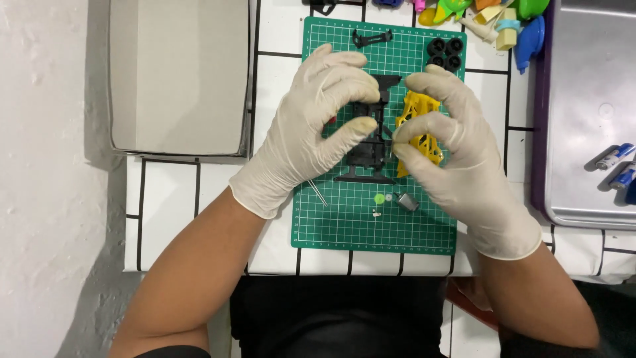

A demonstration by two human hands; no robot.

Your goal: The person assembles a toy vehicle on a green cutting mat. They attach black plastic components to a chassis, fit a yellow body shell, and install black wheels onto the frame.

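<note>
Both gloved hands hover over the green cutting mat (pixel 371 229): left hand (pixel 311 126) pinches the black chassis (pixel 370 142) between curled thumb and fingers, right hand (pixel 457 159) nips the yellow body shell (pixel 419 126) just beside it, so grips should stay light and parts squarely aligned.

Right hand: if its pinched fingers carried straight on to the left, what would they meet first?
Probably the black toy car frame, just left of the right hand fingers; the left hand lies beyond. Height is unclear from above.

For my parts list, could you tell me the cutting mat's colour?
Green mat with a pale grid; head view.
</note>
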